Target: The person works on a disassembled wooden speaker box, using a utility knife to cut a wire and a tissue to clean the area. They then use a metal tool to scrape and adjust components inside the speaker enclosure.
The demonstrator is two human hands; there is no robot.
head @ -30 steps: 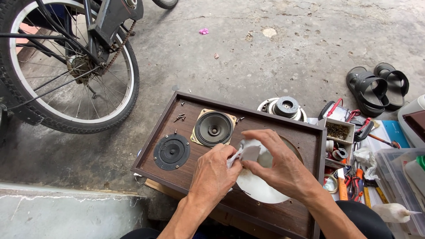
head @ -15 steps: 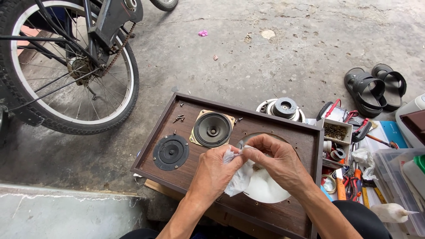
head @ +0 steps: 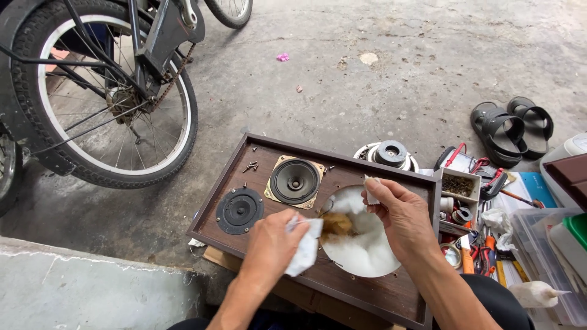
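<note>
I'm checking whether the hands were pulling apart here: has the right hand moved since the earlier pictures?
Yes. The right hand has moved away from the left hand, toward the far right rim of the big round opening.

From my feed, few packages show, all at the right edge. A small open cardboard box (head: pixel 460 183) stands just beside the speaker cabinet (head: pixel 373 293), with brown bits inside. A clear plastic tub (head: pixel 538 244) lies beyond it on the floor. I see a blue flat pack (head: pixel 538 186) near the sandals (head: pixel 510 125). No screens or signs show.
</note>
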